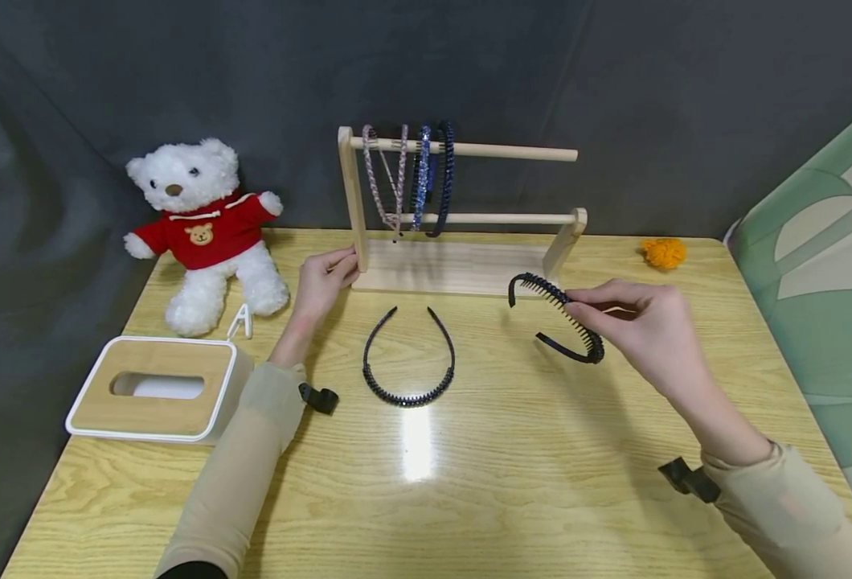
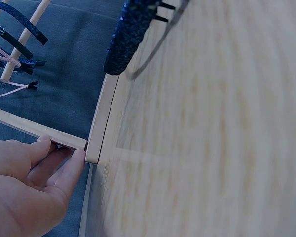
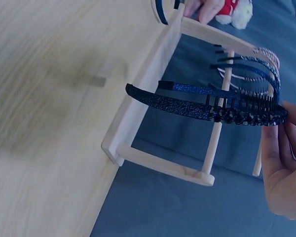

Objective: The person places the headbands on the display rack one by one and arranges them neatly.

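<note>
My right hand (image 1: 643, 322) pinches a dark toothed headband (image 1: 589, 346) between thumb and fingers, its two ends pointing left. It is raised above the table, in front of the right end of a wooden rack (image 1: 455, 265). Dark beads line its outer curve in the right wrist view. With the fingertips and thumb, my left hand (image 1: 325, 277) grips the rack's left upright (image 2: 49, 133) near its foot. Between the hands, a second black headband (image 1: 408, 400) lies flat with its ends towards the rack. Pink braided headbands (image 1: 401, 173), a glittery blue headband (image 1: 423, 173) and a navy headband (image 1: 445, 181) hang on the rack's left part.
A white teddy bear (image 1: 198, 233) in a red top sits at the back left, beside a white letter A (image 1: 241, 323). In front of it stands a tissue box (image 1: 158, 346) with a wooden lid. An orange pompom (image 1: 663, 253) lies at the back right.
</note>
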`<action>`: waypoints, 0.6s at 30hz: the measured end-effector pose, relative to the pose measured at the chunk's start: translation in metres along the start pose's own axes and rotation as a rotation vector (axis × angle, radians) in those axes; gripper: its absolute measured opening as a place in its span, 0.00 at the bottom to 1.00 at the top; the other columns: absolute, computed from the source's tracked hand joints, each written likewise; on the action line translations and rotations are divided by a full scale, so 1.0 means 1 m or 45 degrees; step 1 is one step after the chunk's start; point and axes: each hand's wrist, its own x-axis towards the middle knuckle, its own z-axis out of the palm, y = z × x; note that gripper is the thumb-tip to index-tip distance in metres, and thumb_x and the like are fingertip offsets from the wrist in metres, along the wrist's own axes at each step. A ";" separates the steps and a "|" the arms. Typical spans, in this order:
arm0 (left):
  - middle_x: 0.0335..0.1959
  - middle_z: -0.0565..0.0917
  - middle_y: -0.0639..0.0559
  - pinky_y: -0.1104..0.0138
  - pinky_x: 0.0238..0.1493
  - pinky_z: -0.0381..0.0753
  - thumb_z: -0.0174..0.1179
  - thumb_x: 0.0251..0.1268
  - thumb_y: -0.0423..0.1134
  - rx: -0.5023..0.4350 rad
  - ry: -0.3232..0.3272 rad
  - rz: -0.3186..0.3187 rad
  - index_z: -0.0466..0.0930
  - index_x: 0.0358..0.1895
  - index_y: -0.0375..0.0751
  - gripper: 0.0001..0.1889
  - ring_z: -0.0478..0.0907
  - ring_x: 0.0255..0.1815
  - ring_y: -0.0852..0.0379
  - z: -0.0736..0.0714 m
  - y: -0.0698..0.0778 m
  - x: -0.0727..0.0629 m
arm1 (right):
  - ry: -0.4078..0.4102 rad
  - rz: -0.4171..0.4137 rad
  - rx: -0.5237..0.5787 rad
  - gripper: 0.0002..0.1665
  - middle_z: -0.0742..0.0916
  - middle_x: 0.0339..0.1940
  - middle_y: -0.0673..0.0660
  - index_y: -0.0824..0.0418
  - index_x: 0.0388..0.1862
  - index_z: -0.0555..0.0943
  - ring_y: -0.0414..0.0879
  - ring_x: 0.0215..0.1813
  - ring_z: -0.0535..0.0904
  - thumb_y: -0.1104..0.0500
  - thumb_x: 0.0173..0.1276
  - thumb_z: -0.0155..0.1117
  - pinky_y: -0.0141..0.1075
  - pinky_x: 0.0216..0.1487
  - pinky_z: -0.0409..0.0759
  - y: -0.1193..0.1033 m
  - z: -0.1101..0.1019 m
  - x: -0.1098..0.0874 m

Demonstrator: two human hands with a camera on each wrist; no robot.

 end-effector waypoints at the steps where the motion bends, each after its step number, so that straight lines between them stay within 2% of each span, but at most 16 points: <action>1: 0.65 0.82 0.30 0.69 0.61 0.87 0.57 0.85 0.30 -0.001 0.001 0.001 0.81 0.67 0.27 0.16 0.82 0.64 0.38 0.000 0.000 0.000 | 0.009 0.016 0.003 0.09 0.93 0.38 0.40 0.64 0.46 0.94 0.31 0.38 0.88 0.69 0.67 0.79 0.19 0.42 0.87 0.000 -0.002 0.001; 9: 0.65 0.81 0.29 0.69 0.61 0.86 0.57 0.85 0.30 -0.015 0.000 -0.004 0.80 0.68 0.27 0.17 0.82 0.64 0.37 0.000 -0.001 0.001 | 0.101 0.090 0.065 0.10 0.93 0.39 0.40 0.68 0.47 0.93 0.34 0.41 0.89 0.67 0.68 0.79 0.20 0.46 0.87 -0.005 -0.012 0.010; 18: 0.65 0.82 0.30 0.69 0.60 0.87 0.57 0.84 0.29 -0.031 -0.002 0.000 0.80 0.67 0.27 0.16 0.83 0.63 0.37 0.000 0.000 -0.001 | 0.181 0.113 0.084 0.11 0.93 0.37 0.41 0.67 0.47 0.94 0.36 0.39 0.88 0.64 0.67 0.81 0.20 0.40 0.84 -0.008 -0.019 0.018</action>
